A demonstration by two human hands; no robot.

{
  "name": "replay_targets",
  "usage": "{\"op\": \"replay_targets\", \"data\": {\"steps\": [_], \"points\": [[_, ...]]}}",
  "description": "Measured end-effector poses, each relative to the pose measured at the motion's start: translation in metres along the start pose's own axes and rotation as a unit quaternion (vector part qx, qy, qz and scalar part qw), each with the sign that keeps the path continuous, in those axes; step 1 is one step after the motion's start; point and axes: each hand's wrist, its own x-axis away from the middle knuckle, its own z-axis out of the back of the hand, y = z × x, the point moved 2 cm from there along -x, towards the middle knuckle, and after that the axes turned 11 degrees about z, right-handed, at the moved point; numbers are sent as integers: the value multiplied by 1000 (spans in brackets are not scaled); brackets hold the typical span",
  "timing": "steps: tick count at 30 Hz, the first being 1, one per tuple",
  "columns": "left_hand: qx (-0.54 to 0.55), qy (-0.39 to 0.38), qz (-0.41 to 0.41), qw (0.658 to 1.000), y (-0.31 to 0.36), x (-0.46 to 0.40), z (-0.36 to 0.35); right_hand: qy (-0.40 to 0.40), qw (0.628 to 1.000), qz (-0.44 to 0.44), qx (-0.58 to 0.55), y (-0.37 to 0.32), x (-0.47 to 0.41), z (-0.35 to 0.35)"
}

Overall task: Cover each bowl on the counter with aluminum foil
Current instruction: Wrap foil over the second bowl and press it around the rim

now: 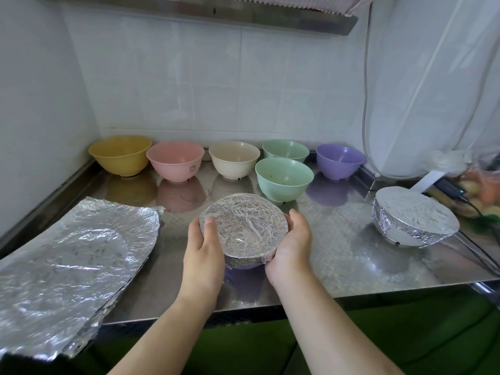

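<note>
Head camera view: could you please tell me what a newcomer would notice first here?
A foil-covered bowl sits front and centre, held between the left hand and right hand. Behind it, six uncovered pastel bowls line the wall, with foil sheets stacked at left.

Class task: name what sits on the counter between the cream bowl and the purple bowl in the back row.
Head view: two green bowls, the rear green bowl and the front green bowl, uncovered.

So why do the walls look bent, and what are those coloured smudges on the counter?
Head view: the wide-angle lens bows the walls; the smudges are bowl reflections, e.g. under the pink bowl, on the shiny steel counter; foil sheets glare.
</note>
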Motion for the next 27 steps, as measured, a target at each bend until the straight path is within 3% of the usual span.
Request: {"op": "replay_targets", "data": {"steps": [16, 22, 27], "points": [[-3, -25, 9, 1000, 5, -7, 6, -75, 993, 3, 96, 0, 0, 12], [46, -45, 30, 998, 0, -16, 15, -120, 973, 72, 184, -17, -21, 16], [49, -40, 18, 998, 0, -15, 9, -150, 975, 0, 163, -19, -24, 6]]}}
